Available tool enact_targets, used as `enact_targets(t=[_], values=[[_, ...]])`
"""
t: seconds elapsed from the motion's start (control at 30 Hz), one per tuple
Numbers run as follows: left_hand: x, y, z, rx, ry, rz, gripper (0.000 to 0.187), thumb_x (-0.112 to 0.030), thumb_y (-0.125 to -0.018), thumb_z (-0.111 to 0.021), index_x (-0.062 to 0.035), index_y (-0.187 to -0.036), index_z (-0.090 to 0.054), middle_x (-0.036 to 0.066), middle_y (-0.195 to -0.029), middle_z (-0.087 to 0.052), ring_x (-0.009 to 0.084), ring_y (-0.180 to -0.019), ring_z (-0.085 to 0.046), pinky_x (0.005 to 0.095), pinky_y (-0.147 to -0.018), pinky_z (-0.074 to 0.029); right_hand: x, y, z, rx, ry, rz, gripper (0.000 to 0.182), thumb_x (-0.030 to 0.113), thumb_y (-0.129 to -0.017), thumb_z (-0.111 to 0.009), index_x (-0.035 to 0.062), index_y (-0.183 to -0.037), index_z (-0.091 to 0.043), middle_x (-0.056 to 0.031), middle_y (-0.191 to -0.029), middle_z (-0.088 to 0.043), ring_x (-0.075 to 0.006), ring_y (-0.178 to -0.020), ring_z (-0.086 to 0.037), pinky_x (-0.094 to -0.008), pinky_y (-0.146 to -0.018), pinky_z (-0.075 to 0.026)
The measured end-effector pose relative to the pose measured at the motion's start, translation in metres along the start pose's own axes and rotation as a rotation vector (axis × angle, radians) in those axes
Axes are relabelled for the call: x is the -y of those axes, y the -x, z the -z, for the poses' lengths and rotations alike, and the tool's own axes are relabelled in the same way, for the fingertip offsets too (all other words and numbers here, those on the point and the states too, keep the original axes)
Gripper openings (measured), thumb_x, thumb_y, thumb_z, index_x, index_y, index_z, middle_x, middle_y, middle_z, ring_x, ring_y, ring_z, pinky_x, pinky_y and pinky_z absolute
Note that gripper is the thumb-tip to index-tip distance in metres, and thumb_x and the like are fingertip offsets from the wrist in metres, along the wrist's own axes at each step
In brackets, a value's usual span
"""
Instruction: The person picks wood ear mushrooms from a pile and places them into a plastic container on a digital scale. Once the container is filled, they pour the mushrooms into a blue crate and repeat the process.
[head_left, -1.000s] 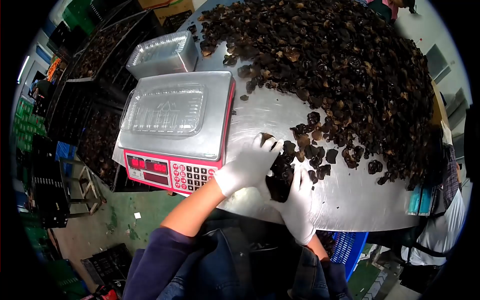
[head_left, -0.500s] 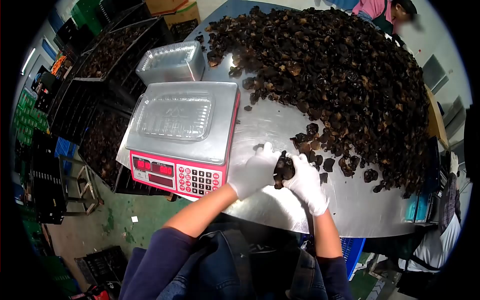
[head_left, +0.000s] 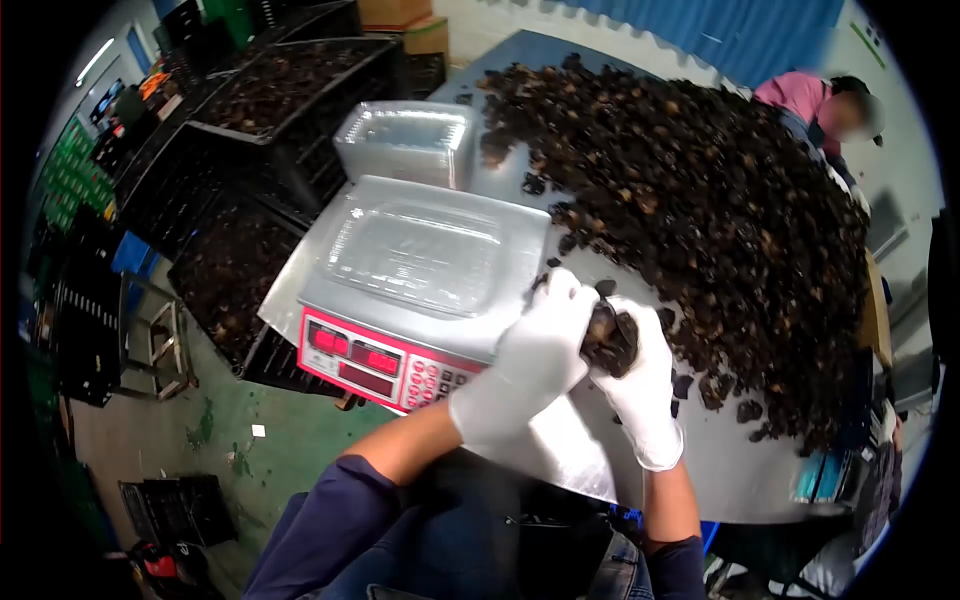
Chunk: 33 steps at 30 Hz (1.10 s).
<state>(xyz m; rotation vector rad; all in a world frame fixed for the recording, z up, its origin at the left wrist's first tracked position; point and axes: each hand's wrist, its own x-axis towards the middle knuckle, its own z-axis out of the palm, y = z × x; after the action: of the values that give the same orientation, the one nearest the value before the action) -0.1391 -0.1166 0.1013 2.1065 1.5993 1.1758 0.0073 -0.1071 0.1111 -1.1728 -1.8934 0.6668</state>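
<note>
Both my hands wear white gloves and are raised over the metal table, just right of the scale. My right hand (head_left: 645,375) is wrapped around a small bunch of dark wood ear mushrooms (head_left: 608,340) from the right side. My left hand (head_left: 540,350) is curled against the same bunch from the left, its fingertips partly hidden. On the pan of the red-and-silver digital scale (head_left: 375,375) lies a clear plastic tray (head_left: 415,260). A large heap of wood ear mushrooms (head_left: 690,200) covers the table beyond my hands.
A stack of clear plastic trays (head_left: 405,150) stands behind the scale. Black crates of mushrooms (head_left: 235,270) are at the left, beside a small stool (head_left: 155,340). A person in pink (head_left: 795,95) leans at the heap's far side; another person's sleeve (head_left: 882,485) shows at right.
My hands have lifted the bunch of wood ear mushrooms off the tabletop. The camera view has shifted, so the scale and heap appear further right and lower.
</note>
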Motion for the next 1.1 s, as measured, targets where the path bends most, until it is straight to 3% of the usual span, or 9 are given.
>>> enact_targets(t=[0.07,0.13,0.27,0.47,0.7,0.73,0.93,1.0,1.1], values=[[0.013,-0.012,0.056,0.058,0.056,0.162,0.042,0.0,-0.071,-0.067,-0.0035,-0.111,-0.054,0.017,-0.109,-0.048,0.0383,-0.099,-0.056,0.0432,-0.083,-0.051,0.034,-0.037,-0.021,0.094,-0.065,0.055,0.056,-0.005,-0.064,-0.076,0.0033,-0.117,-0.06,-0.0133,-0.108,-0.062,-0.0301,-0.102,-0.064,-0.035,-0.09,-0.051],[0.051,-0.012,0.089,-0.087,-0.026,0.073,0.047,-0.01,-0.071,-0.074,-0.0044,-0.114,-0.056,0.017,-0.112,-0.049,0.0371,-0.103,-0.057,0.0408,-0.089,-0.05,0.05,-0.066,-0.054,0.15,0.029,0.183,0.055,0.001,-0.067,-0.075,0.0053,-0.12,-0.06,-0.014,-0.111,-0.062,-0.0313,-0.104,-0.064,-0.0354,-0.091,-0.051],[0.105,-0.012,0.134,0.084,-0.306,0.35,0.055,-0.017,-0.072,-0.078,-0.0058,-0.122,-0.058,0.018,-0.114,-0.05,0.0371,-0.106,-0.058,0.043,-0.091,-0.052,0.048,-0.11,-0.124,0.416,0.02,0.194,0.057,0.017,-0.069,-0.077,0.0129,-0.123,-0.059,-0.0156,-0.112,-0.059,-0.0364,-0.106,-0.061,-0.0438,-0.087,-0.052],[0.151,0.009,0.15,0.17,-0.226,0.352,0.079,-0.018,-0.065,-0.086,-0.0033,-0.135,-0.052,0.019,-0.13,-0.048,0.0375,-0.121,-0.052,0.0405,-0.105,-0.045,0.044,-0.118,-0.132,0.522,0.207,0.136,0.103,0.029,-0.058,-0.091,0.0077,-0.146,-0.041,-0.0192,-0.127,-0.055,-0.0349,-0.117,-0.058,-0.0398,-0.098,-0.049],[0.13,0.021,0.16,0.077,-0.284,0.368,0.097,-0.018,-0.065,-0.088,-0.0029,-0.147,-0.04,0.02,-0.152,-0.039,0.0369,-0.138,-0.042,0.039,-0.112,-0.04,0.018,-0.102,-0.104,0.388,-0.057,0.236,0.08,0.008,-0.068,-0.086,0.0046,-0.139,-0.051,-0.0122,-0.132,-0.055,-0.0246,-0.12,-0.055,-0.032,-0.1,-0.046],[0.128,0.022,0.16,0.09,-0.278,0.366,0.097,-0.018,-0.065,-0.088,-0.0029,-0.147,-0.04,0.02,-0.152,-0.039,0.0369,-0.138,-0.042,0.039,-0.112,-0.04,0.02,-0.098,-0.089,0.343,-0.058,0.255,0.068,0.019,-0.073,-0.079,0.0044,-0.134,-0.053,-0.0157,-0.131,-0.056,-0.0299,-0.119,-0.058,-0.0365,-0.101,-0.047],[0.109,0.038,0.148,-0.17,-0.601,0.123,0.065,-0.003,-0.076,-0.071,0.0009,-0.138,-0.05,0.024,-0.143,-0.047,0.0391,-0.131,-0.047,0.0444,-0.111,-0.038,-0.076,-0.046,0.018,-0.052,0.055,-0.182,0.042,0.003,-0.082,-0.072,0.0,-0.123,-0.063,-0.0119,-0.119,-0.065,-0.0226,-0.111,-0.063,-0.0307,-0.097,-0.048],[0.081,0.036,0.131,-0.304,-0.397,0.14,0.057,0.005,-0.077,-0.066,0.0006,-0.133,-0.056,0.02,-0.137,-0.054,0.0362,-0.128,-0.052,0.0409,-0.107,-0.043,-0.111,-0.01,0.063,-0.16,0.137,-0.353,0.039,0.003,-0.088,-0.07,0.002,-0.126,-0.063,-0.0059,-0.114,-0.067,-0.0138,-0.097,-0.063,-0.0273,-0.088,-0.051],[0.038,0.045,0.094,-0.092,-0.203,-0.038,0.049,0.006,-0.076,-0.066,0.0,-0.125,-0.061,0.018,-0.128,-0.06,0.0349,-0.116,-0.059,0.0398,-0.098,-0.048,-0.15,0.059,0.114,-0.248,0.185,-0.47,0.034,0.002,-0.09,-0.069,-0.0005,-0.124,-0.064,-0.0081,-0.111,-0.07,-0.0127,-0.098,-0.064,-0.025,-0.089,-0.051]])
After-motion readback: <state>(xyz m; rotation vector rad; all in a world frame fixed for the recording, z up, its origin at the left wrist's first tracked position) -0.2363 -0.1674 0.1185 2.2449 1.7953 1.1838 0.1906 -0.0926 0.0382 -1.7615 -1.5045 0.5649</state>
